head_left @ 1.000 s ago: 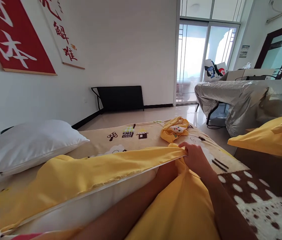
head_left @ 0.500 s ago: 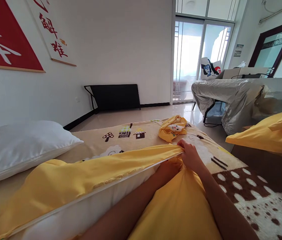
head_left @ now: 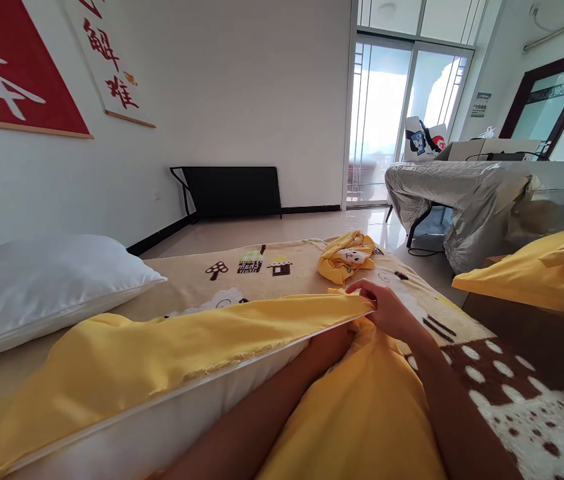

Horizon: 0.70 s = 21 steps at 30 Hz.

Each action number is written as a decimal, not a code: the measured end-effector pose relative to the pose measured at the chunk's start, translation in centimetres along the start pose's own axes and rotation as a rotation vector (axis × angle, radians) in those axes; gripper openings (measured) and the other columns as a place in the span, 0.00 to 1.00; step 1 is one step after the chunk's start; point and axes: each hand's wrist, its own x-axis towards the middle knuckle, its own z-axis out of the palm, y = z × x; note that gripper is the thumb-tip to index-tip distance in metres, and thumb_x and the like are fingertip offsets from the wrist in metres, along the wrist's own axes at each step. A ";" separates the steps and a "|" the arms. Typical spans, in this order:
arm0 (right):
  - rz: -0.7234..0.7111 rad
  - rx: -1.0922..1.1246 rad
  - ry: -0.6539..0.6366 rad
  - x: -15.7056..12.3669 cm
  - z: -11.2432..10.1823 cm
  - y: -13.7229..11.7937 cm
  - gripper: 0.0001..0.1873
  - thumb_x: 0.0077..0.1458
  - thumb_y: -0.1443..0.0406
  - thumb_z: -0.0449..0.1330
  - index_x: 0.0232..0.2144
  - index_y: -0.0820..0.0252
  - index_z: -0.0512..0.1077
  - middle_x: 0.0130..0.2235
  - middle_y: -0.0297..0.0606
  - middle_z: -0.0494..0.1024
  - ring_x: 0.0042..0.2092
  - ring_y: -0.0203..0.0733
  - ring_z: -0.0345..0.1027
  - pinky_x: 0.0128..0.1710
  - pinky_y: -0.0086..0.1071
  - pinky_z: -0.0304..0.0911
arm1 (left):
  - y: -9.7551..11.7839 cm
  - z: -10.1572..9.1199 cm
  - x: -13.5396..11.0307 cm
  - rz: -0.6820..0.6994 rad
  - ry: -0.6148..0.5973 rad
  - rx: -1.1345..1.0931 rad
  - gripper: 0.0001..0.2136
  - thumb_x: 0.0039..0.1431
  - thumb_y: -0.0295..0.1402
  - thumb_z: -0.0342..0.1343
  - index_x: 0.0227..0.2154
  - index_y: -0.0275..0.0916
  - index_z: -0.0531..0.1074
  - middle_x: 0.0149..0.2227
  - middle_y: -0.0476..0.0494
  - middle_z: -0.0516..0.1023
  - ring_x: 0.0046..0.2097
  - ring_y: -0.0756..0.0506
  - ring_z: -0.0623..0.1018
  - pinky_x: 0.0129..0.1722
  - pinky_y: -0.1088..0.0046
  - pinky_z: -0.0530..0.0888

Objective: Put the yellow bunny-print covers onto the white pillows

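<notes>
A yellow pillowcase [head_left: 162,353] lies stretched before me, its frayed open edge running from lower left towards my hands. Inside it shows a white pillow [head_left: 127,433]. My right hand [head_left: 385,308] is closed on the far right end of that edge, thumb and fingers pinching the cloth. Beneath the edge, my left hand [head_left: 335,343] reaches in beside the white pillow; its fingers are hidden by cloth. Yellow fabric bunches and drapes between my forearms [head_left: 352,420].
A white pillow [head_left: 57,287] lies at left on the patterned blanket [head_left: 187,270]. A crumpled yellow cloth [head_left: 345,257] sits beyond my hands. More yellow cloth [head_left: 537,273] hangs over a box at right. Behind stand a covered table [head_left: 437,177] and a folded black frame [head_left: 232,191].
My right hand has shifted slightly down and right, still pinching the edge, and its wrist has turned. My left hand has drawn back a little under the cloth. The view has tilted slightly.
</notes>
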 end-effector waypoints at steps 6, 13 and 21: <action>0.175 -0.431 0.012 -0.7 0.4 -1.1 0.22 0.37 0.78 0.49 0.36 0.62 0.72 0.34 0.38 0.71 0.35 0.37 0.63 0.34 0.27 0.52 | 0.7 -0.2 -0.6 0.117 -0.024 -0.025 0.13 0.58 0.33 0.47 0.43 0.41 0.71 0.51 0.45 0.74 0.55 0.42 0.69 0.58 0.60 0.64; 0.263 -0.490 0.108 -0.8 0.9 -2.6 0.17 0.40 0.76 0.49 0.33 0.57 0.68 0.36 0.38 0.73 0.34 0.39 0.65 0.30 0.29 0.47 | 0.7 -1.2 -1.6 0.402 0.073 -0.103 0.16 0.62 0.35 0.44 0.51 0.45 0.69 0.61 0.48 0.64 0.63 0.44 0.61 0.63 0.62 0.57; 0.060 -0.073 0.176 -0.4 1.0 -2.3 0.18 0.34 0.75 0.46 0.30 0.58 0.65 0.30 0.33 0.74 0.32 0.38 0.64 0.33 0.26 0.53 | 0.5 -0.6 -1.4 -0.006 0.200 -0.121 0.18 0.62 0.43 0.44 0.48 0.40 0.70 0.51 0.41 0.74 0.56 0.40 0.69 0.59 0.57 0.63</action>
